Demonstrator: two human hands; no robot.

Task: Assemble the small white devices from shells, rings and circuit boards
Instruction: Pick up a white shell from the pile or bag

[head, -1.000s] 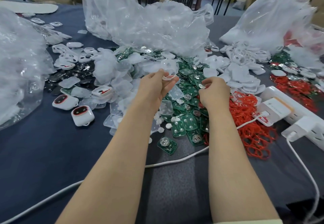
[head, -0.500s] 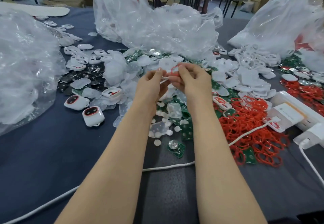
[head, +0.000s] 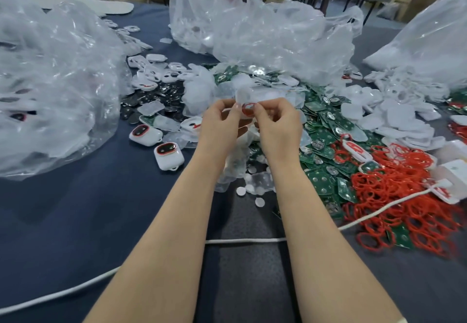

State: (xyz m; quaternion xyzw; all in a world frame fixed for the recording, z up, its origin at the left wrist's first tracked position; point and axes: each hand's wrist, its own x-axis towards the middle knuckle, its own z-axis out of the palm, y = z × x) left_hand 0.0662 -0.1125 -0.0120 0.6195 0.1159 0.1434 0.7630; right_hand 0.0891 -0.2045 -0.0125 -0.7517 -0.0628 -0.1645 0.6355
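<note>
Near edge: a white cable (head: 242,240) crosses the dark table cloth (head: 63,221). Mid-table: the left hand (head: 219,125) and right hand (head: 278,125) meet, raised above the parts. The left pinches a pale shell (head: 243,95) by its lower edge, and the right pinches a red ring (head: 247,109) against it, so the step in hand appears to be seating the ring. Left of the hands, two finished devices (head: 168,155) with red-rimmed windows lie on the cloth, the only complete units clearly shown. Right of the hands lie heaps of green circuit boards (head: 326,143), loose red rings (head: 404,196) and, farther, white shells (head: 404,120), all unused. Far side: clear plastic bags (head: 265,31) holding more parts. Most of the job evidently lies ahead.
</note>
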